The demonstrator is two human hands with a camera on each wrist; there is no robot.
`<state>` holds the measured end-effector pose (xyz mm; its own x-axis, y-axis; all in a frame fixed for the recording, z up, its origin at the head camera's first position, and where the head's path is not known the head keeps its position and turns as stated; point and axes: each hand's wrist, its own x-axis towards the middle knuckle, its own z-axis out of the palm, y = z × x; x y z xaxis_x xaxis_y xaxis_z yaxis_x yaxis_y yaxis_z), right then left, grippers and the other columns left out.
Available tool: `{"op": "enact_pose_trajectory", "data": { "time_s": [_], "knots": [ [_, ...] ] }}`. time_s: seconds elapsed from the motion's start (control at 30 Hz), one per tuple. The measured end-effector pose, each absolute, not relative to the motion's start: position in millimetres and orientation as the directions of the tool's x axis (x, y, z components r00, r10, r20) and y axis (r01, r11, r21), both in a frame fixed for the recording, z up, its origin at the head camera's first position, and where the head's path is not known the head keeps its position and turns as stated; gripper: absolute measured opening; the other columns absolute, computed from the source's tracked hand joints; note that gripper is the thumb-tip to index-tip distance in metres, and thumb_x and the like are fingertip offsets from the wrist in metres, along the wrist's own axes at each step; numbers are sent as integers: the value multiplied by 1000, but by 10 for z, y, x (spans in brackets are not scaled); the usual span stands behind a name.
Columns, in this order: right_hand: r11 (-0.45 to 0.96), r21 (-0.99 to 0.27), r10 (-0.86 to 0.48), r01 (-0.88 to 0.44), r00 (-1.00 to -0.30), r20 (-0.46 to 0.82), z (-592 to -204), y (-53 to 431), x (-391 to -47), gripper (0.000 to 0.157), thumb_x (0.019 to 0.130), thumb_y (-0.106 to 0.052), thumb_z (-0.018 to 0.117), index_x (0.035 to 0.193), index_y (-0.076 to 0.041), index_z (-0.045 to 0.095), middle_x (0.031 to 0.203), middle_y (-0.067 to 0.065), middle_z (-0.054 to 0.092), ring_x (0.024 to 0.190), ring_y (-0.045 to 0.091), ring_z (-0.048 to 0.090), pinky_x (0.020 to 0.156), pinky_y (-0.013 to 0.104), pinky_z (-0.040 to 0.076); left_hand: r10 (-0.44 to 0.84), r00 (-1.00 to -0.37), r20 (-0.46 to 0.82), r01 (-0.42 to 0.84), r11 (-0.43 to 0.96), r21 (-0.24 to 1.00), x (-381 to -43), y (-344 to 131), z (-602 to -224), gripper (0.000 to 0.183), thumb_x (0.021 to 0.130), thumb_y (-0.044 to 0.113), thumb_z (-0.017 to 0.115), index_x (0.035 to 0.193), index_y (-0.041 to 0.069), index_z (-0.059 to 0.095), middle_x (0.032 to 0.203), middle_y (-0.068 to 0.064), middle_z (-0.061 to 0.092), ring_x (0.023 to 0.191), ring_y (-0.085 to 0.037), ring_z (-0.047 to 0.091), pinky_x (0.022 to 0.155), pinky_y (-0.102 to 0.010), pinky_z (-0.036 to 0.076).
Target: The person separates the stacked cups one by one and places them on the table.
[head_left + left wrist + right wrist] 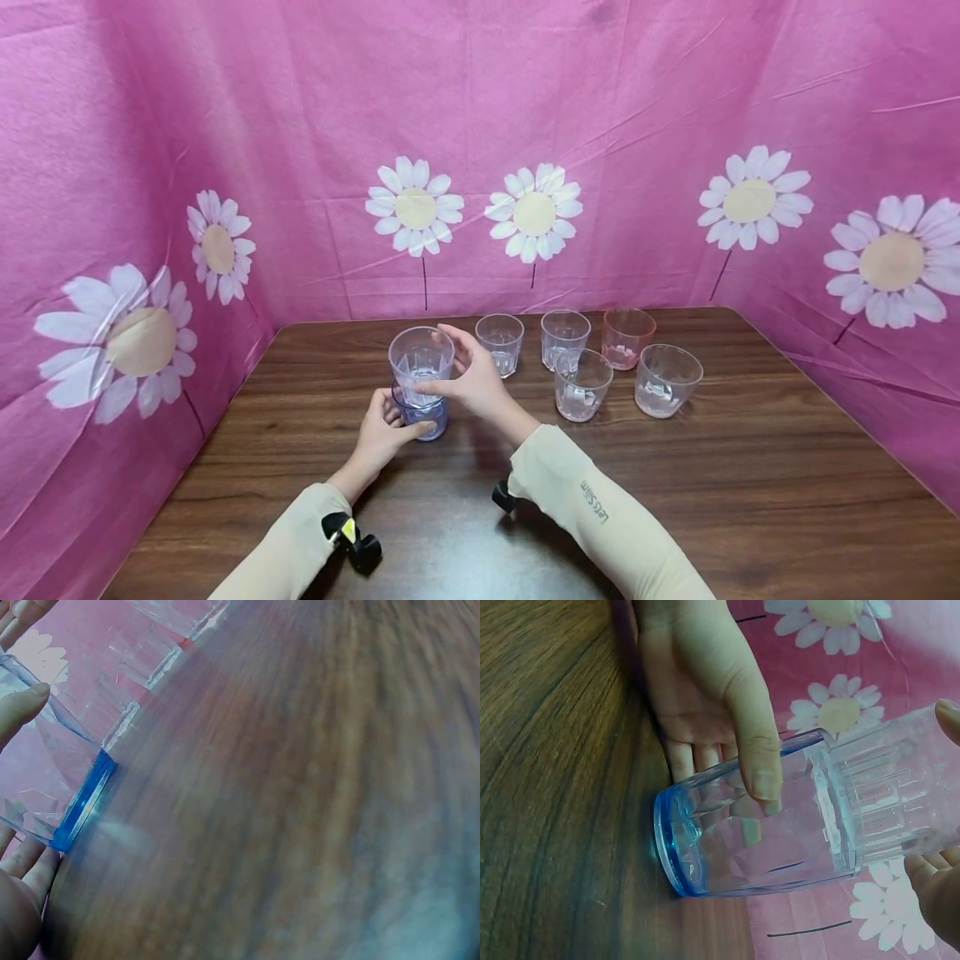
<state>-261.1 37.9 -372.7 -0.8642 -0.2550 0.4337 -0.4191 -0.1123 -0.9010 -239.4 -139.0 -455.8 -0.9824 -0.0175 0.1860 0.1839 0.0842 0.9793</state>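
My left hand point(378, 433) grips a blue-tinted tumbler point(431, 427) that stands upright on the table, its thumb across the near side and its fingers round the left. My right hand point(480, 383) holds a clear tumbler point(417, 348) just above, thumb low on the near side and fingers behind. In the right wrist view the clear tumbler's ribbed base point(881, 787) sits within the mouth of the blue tumbler point(705, 825). The left wrist view catches the thick blue base point(84, 801) against the wood, with left-hand fingers point(30, 870) beside it.
Right of my hands stand several tumblers: a clear one point(499, 346) and another point(562, 333) at the back, a pink one point(628, 337), and two clear ones in front point(582, 390) point(667, 383). Pink cloth point(480, 100) with daisies encloses the wooden table point(750, 492).
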Motion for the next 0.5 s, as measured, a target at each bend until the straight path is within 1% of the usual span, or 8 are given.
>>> {"op": "enact_pose_trajectory", "data": {
  "time_s": [0.13, 0.2, 0.4, 0.5],
  "knots": [
    [-134, -897, -243, -422, -863, 443, -3705, 394, -2604, 87, 66, 14, 83, 142, 5, 44, 140, 23, 53, 133, 29, 48, 114, 33, 32, -21, -984, 176, 173, 88, 981, -2392, -1393, -4558, 62, 73, -6, 84, 118, -1, 41, 122, -21, 61, 108, -18, 59, 92, -25, 49],
    [-153, -893, -232, -423, -863, 448, -3688, 405, -2599, 86, 66, 16, 82, 142, 5, 44, 140, 23, 53, 133, 29, 49, 113, 32, 32, -24, -985, 171, 168, 86, 982, -2395, -1391, -4561, 62, 73, -6, 84, 119, -1, 42, 122, -21, 61, 107, -17, 59, 93, -25, 48],
    [-178, -882, -199, -436, -862, 467, -3611, 466, -2570, 83, 67, 16, 82, 141, 7, 45, 138, 22, 55, 131, 31, 50, 113, 31, 32, -32, -982, 184, 181, 87, 980, -2399, -1388, -4570, 61, 72, -7, 84, 117, -2, 43, 118, -18, 62, 104, -15, 59, 91, -23, 49],
    [-178, -880, -185, -441, -863, 470, -3569, 504, -2544, 84, 66, 16, 82, 141, 6, 45, 138, 22, 55, 131, 31, 50, 113, 31, 33, -31, -980, 196, 192, 85, 978, -2411, -1391, -4578, 61, 71, -9, 83, 117, -3, 44, 119, -18, 63, 103, -13, 60, 90, -22, 49]
  ]
}}
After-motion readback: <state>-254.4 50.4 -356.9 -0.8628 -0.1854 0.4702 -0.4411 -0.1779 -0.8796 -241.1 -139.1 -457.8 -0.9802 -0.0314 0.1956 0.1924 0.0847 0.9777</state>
